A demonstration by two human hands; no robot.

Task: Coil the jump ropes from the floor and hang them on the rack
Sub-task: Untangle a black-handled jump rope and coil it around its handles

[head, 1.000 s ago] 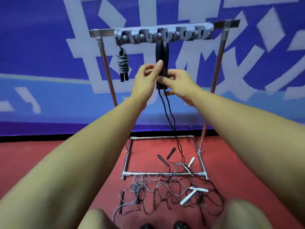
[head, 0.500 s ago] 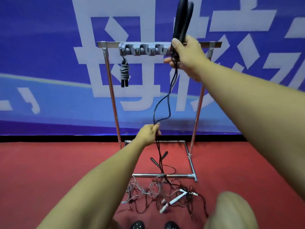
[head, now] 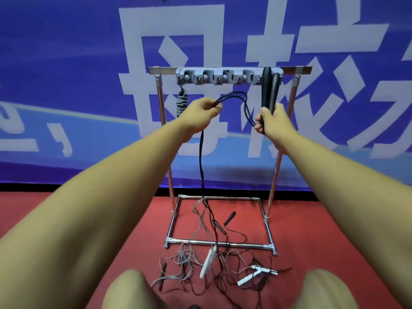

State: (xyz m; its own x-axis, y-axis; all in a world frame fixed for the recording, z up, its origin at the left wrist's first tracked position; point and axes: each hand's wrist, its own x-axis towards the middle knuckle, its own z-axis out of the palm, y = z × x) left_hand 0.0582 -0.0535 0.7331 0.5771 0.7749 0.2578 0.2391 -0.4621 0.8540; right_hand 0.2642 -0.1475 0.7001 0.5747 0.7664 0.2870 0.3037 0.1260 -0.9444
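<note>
My right hand grips the two black handles of a jump rope, held upright in front of the rack's right end. My left hand pinches loops of that black rope, which arcs across to my right hand. From my left hand the cord drops straight to the floor. The metal rack carries a grey hook strip; one coiled grey rope hangs at its left end. More ropes lie tangled on the floor, with white handles and black handles.
The rack's square base frame sits on the red floor with ropes draped over its front bar. A blue banner wall stands right behind. My knees fill the bottom of the view.
My left hand rose from low on the cord to chest height, gathering loops. My right hand dropped with the handles from above the rack bar to just below it.
</note>
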